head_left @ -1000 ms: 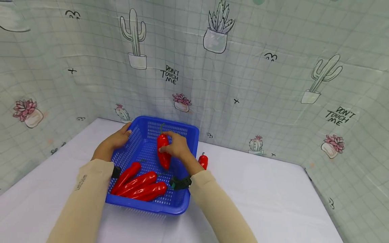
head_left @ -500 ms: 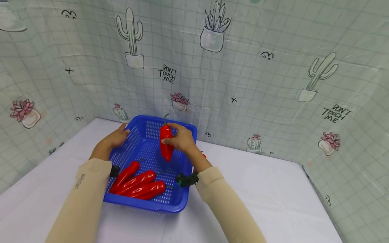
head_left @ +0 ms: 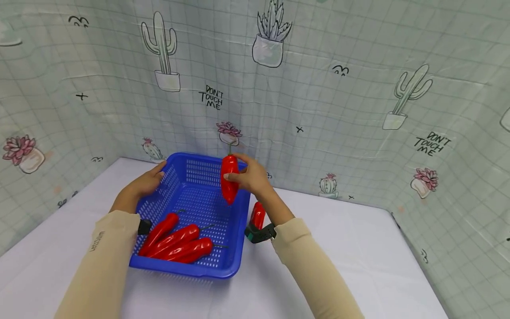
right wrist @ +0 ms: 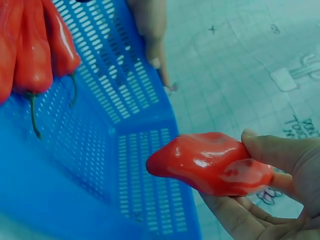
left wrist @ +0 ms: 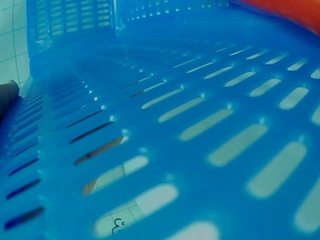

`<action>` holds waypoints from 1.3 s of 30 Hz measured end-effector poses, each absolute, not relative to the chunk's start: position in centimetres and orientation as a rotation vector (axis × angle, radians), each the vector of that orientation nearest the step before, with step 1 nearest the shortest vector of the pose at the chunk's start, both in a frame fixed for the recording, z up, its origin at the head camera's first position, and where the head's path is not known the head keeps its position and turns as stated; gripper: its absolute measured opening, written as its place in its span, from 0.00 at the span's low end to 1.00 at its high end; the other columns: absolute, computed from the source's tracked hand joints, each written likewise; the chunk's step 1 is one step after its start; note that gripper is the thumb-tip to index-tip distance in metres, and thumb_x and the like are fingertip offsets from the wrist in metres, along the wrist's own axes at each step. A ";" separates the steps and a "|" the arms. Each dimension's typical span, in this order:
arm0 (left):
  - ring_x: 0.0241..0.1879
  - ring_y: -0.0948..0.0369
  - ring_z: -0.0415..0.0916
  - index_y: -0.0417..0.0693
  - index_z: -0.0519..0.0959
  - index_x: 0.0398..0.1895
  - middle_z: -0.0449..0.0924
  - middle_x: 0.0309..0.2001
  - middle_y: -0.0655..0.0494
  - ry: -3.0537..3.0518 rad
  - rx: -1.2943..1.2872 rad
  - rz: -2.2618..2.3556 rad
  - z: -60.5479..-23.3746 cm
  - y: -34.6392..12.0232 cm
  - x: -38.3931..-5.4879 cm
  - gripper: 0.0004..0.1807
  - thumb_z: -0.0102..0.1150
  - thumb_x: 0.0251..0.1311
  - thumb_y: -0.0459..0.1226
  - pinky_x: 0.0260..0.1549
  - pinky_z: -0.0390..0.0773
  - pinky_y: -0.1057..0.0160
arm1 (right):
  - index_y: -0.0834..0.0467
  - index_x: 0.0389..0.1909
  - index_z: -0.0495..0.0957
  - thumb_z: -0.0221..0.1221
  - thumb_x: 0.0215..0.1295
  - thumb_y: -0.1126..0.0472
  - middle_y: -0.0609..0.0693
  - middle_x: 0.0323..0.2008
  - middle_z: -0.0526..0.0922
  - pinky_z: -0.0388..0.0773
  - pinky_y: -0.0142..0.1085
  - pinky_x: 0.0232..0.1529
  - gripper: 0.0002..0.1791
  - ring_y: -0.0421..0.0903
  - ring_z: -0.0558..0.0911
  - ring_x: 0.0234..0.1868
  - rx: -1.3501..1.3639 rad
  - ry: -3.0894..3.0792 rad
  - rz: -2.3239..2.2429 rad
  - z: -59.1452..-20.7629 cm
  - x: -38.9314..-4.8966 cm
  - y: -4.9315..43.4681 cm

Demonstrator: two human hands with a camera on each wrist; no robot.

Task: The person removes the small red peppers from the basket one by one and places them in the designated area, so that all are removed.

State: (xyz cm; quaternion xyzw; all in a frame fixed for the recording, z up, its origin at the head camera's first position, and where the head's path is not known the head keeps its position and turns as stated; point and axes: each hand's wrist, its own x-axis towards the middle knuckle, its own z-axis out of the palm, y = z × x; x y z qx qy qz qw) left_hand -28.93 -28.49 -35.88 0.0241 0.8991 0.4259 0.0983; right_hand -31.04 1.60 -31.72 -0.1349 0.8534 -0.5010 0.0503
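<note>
My right hand (head_left: 255, 177) pinches a glossy red chili pepper (head_left: 229, 177) between thumb and fingers. It hangs stem up over the back right corner of a blue plastic basket (head_left: 181, 268). In the right wrist view the pepper's (right wrist: 210, 162) tip points toward the basket's inside. My left hand (head_left: 146, 182) grips the basket's left wall near the back; skin shows through the slots in the left wrist view. Several more red chili peppers (head_left: 177, 241) lie side by side at the basket's front left, their green stems pointing right.
Another red chili pepper (head_left: 258, 213) lies on the white tabletop (head_left: 338, 252) just right of the basket, partly behind my right wrist. A grid-patterned curtain (head_left: 311, 88) with cactus drawings rises behind the table and along both sides.
My right hand has lifted the pepper from inside the basket and carried it up and to the right. The left hand has stayed at the basket's left wall.
</note>
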 end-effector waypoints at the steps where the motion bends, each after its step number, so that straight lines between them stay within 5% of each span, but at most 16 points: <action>1: 0.73 0.28 0.33 0.39 0.33 0.77 0.32 0.74 0.26 2.653 0.065 1.265 -35.9 -28.6 -28.9 0.30 0.23 0.78 0.37 0.69 0.38 0.30 | 0.49 0.70 0.68 0.69 0.57 0.60 0.63 0.46 0.83 0.86 0.40 0.36 0.38 0.53 0.85 0.41 -0.407 2.601 -1.528 -31.6 -31.1 1.9; 27: 0.72 0.27 0.32 0.40 0.32 0.77 0.32 0.74 0.24 2.643 0.058 1.266 -35.9 -28.9 -28.5 0.30 0.23 0.78 0.37 0.67 0.38 0.28 | 0.52 0.72 0.64 0.67 0.59 0.62 0.65 0.50 0.80 0.86 0.42 0.39 0.39 0.56 0.85 0.44 -0.095 2.573 -1.613 -34.8 -32.0 9.7; 39: 0.70 0.24 0.41 0.41 0.31 0.77 0.35 0.73 0.22 2.638 0.052 1.243 -36.0 -28.5 -28.6 0.30 0.22 0.78 0.38 0.66 0.45 0.27 | 0.54 0.72 0.63 0.66 0.60 0.61 0.64 0.65 0.69 0.84 0.47 0.45 0.38 0.62 0.81 0.54 0.066 2.663 -1.489 -37.2 -31.5 12.4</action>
